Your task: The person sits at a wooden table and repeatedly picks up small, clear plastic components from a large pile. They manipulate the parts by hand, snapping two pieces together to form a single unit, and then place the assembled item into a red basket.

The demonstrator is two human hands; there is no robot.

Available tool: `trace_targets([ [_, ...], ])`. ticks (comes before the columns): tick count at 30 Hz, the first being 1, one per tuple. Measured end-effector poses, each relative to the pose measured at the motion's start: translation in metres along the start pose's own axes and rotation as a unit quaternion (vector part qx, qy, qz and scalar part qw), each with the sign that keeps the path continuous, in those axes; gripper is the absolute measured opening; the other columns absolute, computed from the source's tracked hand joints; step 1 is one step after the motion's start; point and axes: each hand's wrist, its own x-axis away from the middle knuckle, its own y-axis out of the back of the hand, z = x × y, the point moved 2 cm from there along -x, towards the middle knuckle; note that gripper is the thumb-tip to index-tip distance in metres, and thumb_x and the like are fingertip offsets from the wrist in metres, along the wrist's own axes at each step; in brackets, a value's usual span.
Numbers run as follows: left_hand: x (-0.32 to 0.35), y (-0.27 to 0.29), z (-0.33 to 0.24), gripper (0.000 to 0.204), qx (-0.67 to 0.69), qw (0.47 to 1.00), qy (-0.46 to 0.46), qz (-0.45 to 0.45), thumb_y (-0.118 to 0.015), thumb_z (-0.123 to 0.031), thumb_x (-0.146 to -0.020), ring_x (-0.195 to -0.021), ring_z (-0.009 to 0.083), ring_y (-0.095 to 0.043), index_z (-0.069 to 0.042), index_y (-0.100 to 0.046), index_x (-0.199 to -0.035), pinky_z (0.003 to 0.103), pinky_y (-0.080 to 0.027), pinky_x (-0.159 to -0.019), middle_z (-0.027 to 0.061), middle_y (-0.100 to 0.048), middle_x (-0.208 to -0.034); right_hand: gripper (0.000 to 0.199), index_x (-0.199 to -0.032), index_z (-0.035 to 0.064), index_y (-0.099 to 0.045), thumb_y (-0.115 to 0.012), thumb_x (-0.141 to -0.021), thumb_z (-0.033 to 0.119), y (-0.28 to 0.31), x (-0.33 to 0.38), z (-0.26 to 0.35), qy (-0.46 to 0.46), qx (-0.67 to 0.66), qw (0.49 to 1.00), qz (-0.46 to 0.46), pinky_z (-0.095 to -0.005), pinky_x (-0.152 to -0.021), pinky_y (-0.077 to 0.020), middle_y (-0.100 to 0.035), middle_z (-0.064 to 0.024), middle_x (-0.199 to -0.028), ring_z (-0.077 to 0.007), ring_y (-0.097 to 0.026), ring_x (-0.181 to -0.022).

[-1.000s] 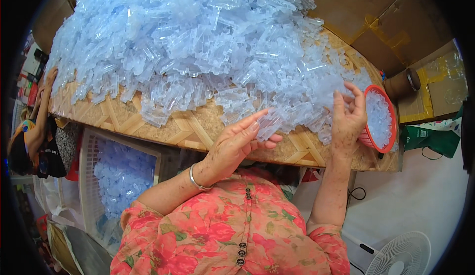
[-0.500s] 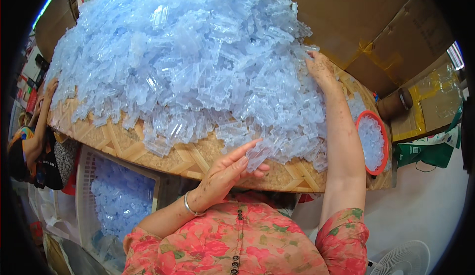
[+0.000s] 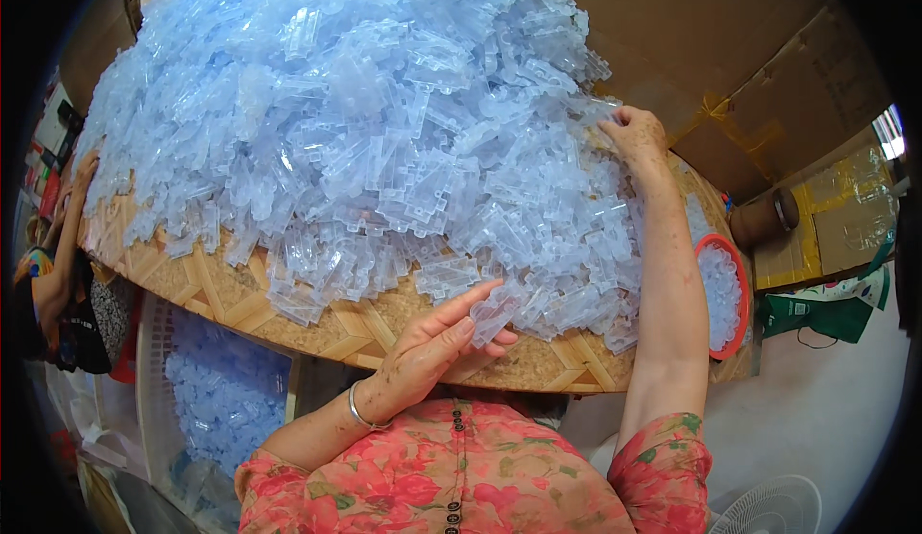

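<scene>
Clear plastic pieces (image 3: 384,131), heaped: left hand (image 3: 432,347) pinches one piece (image 3: 497,308); right hand (image 3: 634,133) rests open upslope; undercutting risks slide.

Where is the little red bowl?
The round red-rimmed bowl sits at the right edge of the woven bamboo tray, beside the person's raised right forearm.

Clear plastic parts heap (image 3: 384,121) fills woven tray (image 3: 355,327), bare front rim only
</scene>
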Motion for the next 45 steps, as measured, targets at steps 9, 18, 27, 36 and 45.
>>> trace_targets([
  [9, -0.011, -0.015, -0.006, 0.054, 0.039, 0.998, -0.045, -0.005, -0.045, -0.019, -0.111, -0.119, 0.0188, -0.064, -0.001, -0.03, -0.16, 0.032, -0.052, -0.102, 0.0146, -0.055, -0.144, 0.027, -0.109, 0.0009, -0.071, -0.074, -0.094, 0.023, 0.024, 0.161, 0.043, 0.009, -0.519, 0.852, 0.07, -0.025, -0.058, -0.0525, -0.073, -0.007, -0.096, -0.0129, -0.069, -0.074],
  [18, -0.015, -0.026, 0.007, 0.056, 0.041, 0.998, -0.037, -0.002, -0.046, -0.022, -0.11, -0.122, 0.0238, -0.064, 0.0, -0.03, -0.159, 0.036, -0.053, -0.102, 0.0142, -0.054, -0.146, 0.033, -0.124, -0.0021, -0.069, -0.073, -0.091, 0.0, -0.015, 0.276, 0.051, 0.009, -0.58, 0.814, -0.024, -0.03, -0.08, -0.0601, -0.07, -0.0123, -0.115, -0.0218, -0.072, -0.1],
  [27, -0.008, -0.034, 0.015, 0.056, 0.068, 0.995, -0.073, 0.003, -0.044, -0.02, -0.111, -0.122, 0.0129, -0.056, -0.006, -0.027, -0.162, 0.035, -0.048, -0.106, 0.0077, -0.054, -0.143, 0.057, -0.132, 0.0021, -0.064, -0.075, -0.077, 0.004, -0.01, 0.303, 0.065, 0.29, -0.279, 0.905, -0.135, -0.0427, -0.103, -0.0508, -0.061, -0.0189, -0.135, -0.0352, -0.061, -0.124],
  [36, -0.003, -0.039, 0.009, 0.056, 0.058, 0.994, -0.083, 0.034, -0.045, -0.023, -0.112, -0.126, 0.0119, -0.054, -0.007, -0.028, -0.163, 0.03, -0.046, -0.106, 0.0062, -0.053, -0.144, 0.084, -0.141, 0.0044, -0.054, -0.092, -0.067, 0.014, -0.003, 0.304, 0.068, 0.308, -0.253, 0.908, -0.127, -0.0442, -0.105, -0.0502, -0.06, -0.0204, -0.139, -0.0359, -0.06, -0.125],
  [45, -0.001, -0.035, 0.013, 0.054, 0.042, 0.996, -0.083, 0.015, -0.044, -0.022, -0.112, -0.127, 0.0111, -0.052, -0.005, -0.031, -0.161, 0.03, -0.043, -0.108, 0.0067, -0.053, -0.146, 0.088, -0.145, 0.0042, -0.052, -0.09, -0.066, 0.01, -0.004, 0.309, 0.07, 0.269, -0.239, 0.927, -0.101, -0.0424, -0.106, -0.0496, -0.06, -0.0172, -0.142, -0.0331, -0.059, -0.129],
])
